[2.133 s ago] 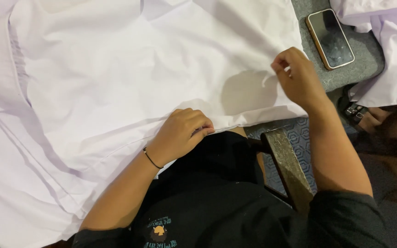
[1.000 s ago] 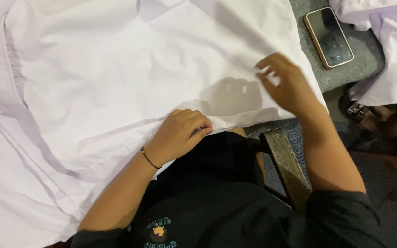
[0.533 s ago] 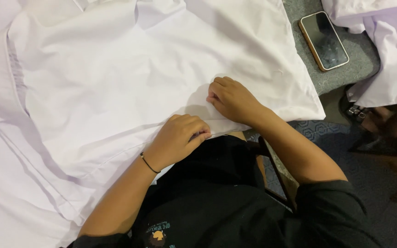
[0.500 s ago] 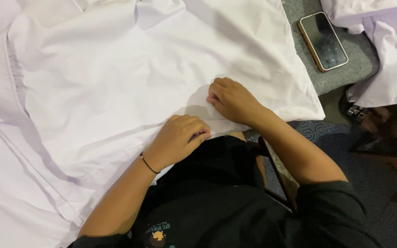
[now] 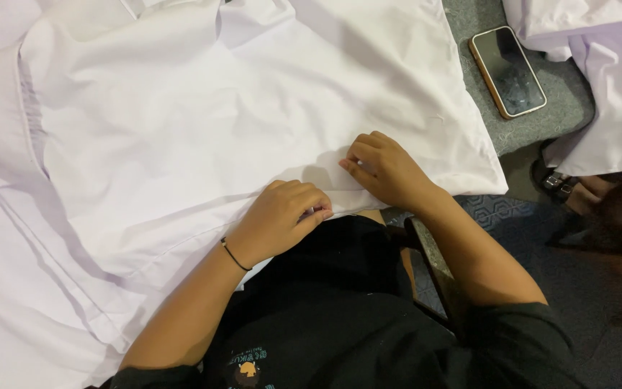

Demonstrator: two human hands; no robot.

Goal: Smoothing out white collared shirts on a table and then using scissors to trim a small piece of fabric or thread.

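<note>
A white shirt [image 5: 203,130] lies spread flat over the grey surface [image 5: 484,108], its near hem at the person's lap. The left hand [image 5: 282,216] pinches that hem; the right hand [image 5: 383,169] presses curled fingers on it just beside. The cloth looks light, soft and limp, best gripped at the hem's edge. A phone [image 5: 507,70] lies well apart.

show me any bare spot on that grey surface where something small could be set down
Bare grey surface shows only in a narrow strip between the white garment and the phone, plus a patch below the phone. Elsewhere cloth covers it, with a second white garment and both hands, left hand and right hand, crowding the near hem.
</note>
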